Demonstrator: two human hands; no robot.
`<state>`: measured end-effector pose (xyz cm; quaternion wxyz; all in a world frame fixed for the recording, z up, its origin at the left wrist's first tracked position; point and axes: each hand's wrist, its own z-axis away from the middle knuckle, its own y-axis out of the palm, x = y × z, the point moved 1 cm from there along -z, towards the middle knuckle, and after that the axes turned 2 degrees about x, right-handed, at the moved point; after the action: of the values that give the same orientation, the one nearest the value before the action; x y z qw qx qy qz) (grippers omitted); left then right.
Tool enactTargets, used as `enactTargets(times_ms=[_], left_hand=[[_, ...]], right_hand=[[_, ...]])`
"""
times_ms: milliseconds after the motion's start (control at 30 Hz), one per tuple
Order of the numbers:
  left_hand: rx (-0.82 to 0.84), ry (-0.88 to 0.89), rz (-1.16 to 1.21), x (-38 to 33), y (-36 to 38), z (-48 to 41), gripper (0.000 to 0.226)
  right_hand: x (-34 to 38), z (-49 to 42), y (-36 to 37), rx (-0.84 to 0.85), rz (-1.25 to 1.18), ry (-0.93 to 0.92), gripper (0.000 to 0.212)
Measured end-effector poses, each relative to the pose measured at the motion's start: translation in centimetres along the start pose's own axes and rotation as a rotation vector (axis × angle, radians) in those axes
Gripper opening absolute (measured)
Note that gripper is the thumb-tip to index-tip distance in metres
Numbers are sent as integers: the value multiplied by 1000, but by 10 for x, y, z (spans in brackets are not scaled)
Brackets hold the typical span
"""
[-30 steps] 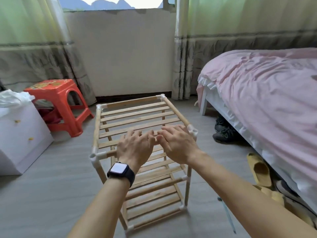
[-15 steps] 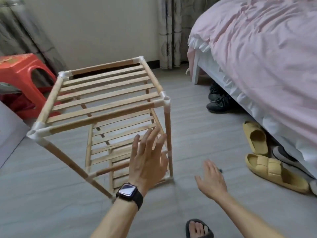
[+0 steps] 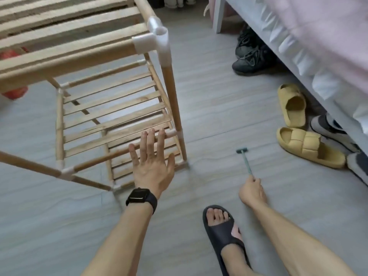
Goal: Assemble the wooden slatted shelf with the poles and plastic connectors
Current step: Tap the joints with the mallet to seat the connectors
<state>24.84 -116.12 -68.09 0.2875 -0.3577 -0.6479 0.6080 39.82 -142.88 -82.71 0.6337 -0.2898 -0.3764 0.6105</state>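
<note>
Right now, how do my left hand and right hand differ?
The left hand is open, fingers spread by the shelf; the right hand grips the handle of a small green hammer. The left wrist wears a black watch; the right wrist is bare. Both reach down low.

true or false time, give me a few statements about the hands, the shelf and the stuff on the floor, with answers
1. The right hand grips the handle of the small hammer. True.
2. The left hand is curled round a pole of the shelf. False: its fingers are straight and spread.
3. A watch sits on the left wrist. True.
4. The yellow slippers lie on top of the bed. False: they lie on the floor beside it.
5. A white plastic connector joins the shelf's near top corner. True.
</note>
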Motion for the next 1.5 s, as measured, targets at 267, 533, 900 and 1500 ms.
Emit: enactTargets(times_ms=[267, 533, 900, 1500], left_hand=[[-23, 13, -21, 11, 0, 16, 80], [-39, -13, -19, 5, 2, 19, 83], [-26, -34, -40, 2, 2, 16, 78], [-239, 296, 69, 7, -200, 29, 36]], right_hand=[[-25, -8, -2, -48, 161, -178, 50], [-27, -2, 9, 11, 27, -108, 36], [9, -10, 3, 215, -59, -53, 44], [124, 211, -265, -121, -840, -898, 50]])
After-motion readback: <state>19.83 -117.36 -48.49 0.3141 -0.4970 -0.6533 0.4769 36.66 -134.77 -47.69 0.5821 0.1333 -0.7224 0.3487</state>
